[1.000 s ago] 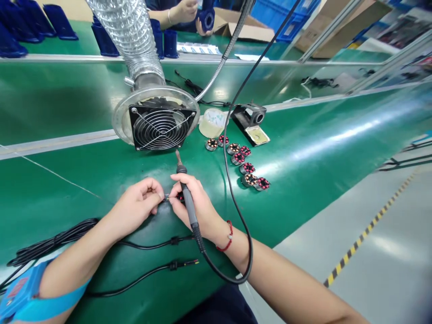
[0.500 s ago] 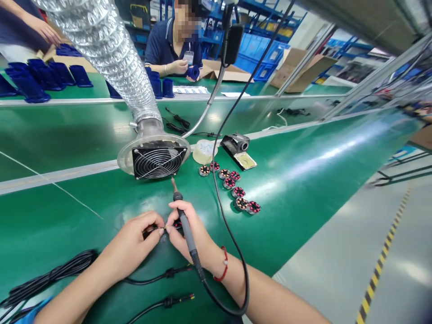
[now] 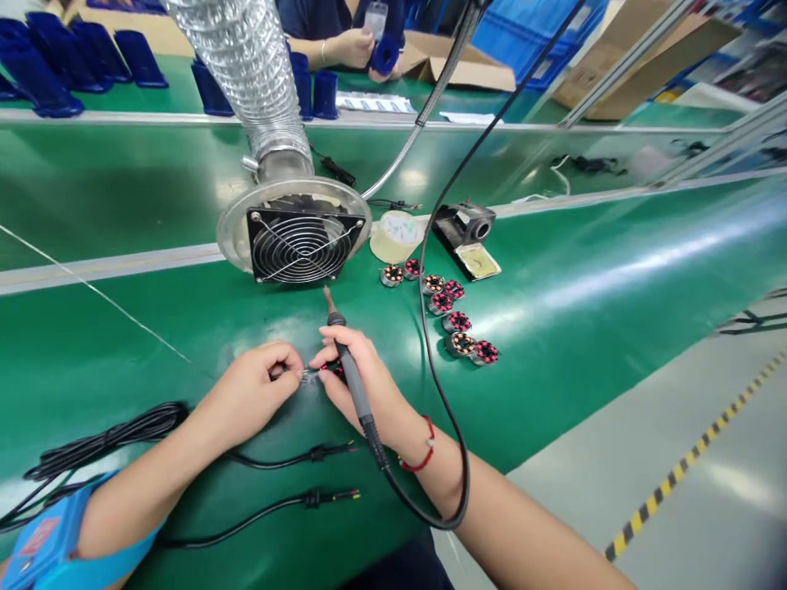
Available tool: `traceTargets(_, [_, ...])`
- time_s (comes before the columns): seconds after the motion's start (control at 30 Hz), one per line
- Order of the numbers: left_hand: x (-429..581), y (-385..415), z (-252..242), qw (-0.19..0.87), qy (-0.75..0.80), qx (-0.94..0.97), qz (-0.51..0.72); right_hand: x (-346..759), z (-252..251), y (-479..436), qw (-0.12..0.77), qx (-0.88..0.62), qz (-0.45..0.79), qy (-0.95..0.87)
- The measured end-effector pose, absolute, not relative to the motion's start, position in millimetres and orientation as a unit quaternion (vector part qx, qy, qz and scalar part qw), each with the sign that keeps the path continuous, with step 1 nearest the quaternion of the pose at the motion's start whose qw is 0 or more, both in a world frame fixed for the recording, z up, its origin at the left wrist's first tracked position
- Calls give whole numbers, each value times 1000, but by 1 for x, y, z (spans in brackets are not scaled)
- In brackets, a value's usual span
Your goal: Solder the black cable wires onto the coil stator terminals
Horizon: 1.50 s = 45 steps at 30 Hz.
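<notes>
My left hand (image 3: 249,393) pinches the end of a thin black wire (image 3: 306,374) just above the green bench. My right hand (image 3: 362,381) meets it fingertip to fingertip and pinches a small red-wound coil part (image 3: 335,369), mostly hidden. A black soldering iron (image 3: 350,369) lies across the back of my right hand, tip pointing away towards the fan; its cord (image 3: 439,393) loops round my wrist. A red string bracelet sits on that wrist, a blue strap on the left one.
A fume fan (image 3: 301,244) on a silver duct stands just beyond my hands. Several wound coils (image 3: 452,315), a tape roll (image 3: 395,233) and an iron stand (image 3: 468,233) lie to the right. Black cables (image 3: 288,455) lie near me. Another person's hands (image 3: 350,45) work across the bench.
The view tipped up and then back down. Both hands have stayed pinched together at the same spot, with the iron still resting across the right hand.
</notes>
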State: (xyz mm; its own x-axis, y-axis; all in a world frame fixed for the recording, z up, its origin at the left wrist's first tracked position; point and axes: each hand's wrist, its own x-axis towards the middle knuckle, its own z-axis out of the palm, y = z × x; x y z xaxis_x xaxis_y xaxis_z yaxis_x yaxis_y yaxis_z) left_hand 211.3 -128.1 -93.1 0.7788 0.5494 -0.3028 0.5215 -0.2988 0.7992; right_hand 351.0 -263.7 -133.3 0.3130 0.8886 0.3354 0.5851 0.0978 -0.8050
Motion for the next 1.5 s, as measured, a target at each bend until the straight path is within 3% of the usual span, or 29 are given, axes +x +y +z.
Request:
traceTargets(0.17, [211,-128,-92,501,343,795,4,351,-131,-261,463,-651,162,-579])
traceTargets(0.47, [215,-129,-89,501,353,790,-1,345,-139,-257,515,-657,178,-521])
traceTargets(0.67, [216,-129,-91,498,348,794,-6,354,-110,-278,548,-665,181,-474])
traceTargets(0.8, [216,-131,-93,503,350,790,-7,351,-91,-305,574,-667,128,-457])
traceTargets(1.03, [219,-133,-93,494,355,794,8,338,-112,-321,629,-646,65,-428])
traceTargets(1.5, [219,-135,-92,496,378,781,22,337,-117,-320,610,-664,53,-429])
